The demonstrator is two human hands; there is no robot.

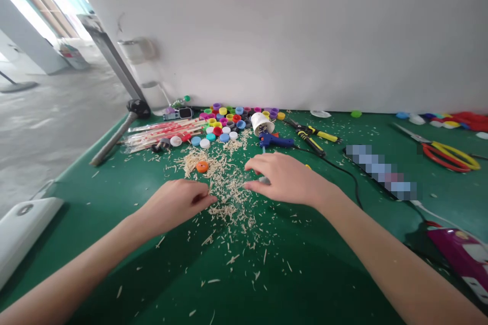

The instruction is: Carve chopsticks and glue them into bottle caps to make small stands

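My left hand [182,204] is over the green tabletop, its fingers curled in and the thumb stretched alongside them. Whatever it may hold is too small or hidden to make out. Pale wood shavings [231,198] lie scattered between my hands. My right hand [284,176] has thumb and fingers apart, with a small grey thing [264,180] partly visible behind the thumb. Just beyond it a blue glue gun [276,140] lies against a tipped white cup [261,123]. An orange bottle cap [202,166] rests on the shavings, beyond my left hand.
Many coloured bottle caps [223,122] and bagged sticks [163,133] lie along the back. A hammer [114,137] is at left, near a white power bank [28,233]. Pliers [305,137], scissors [446,151], a blurred-out phone [381,172] and a purple power strip [459,251] lie right.
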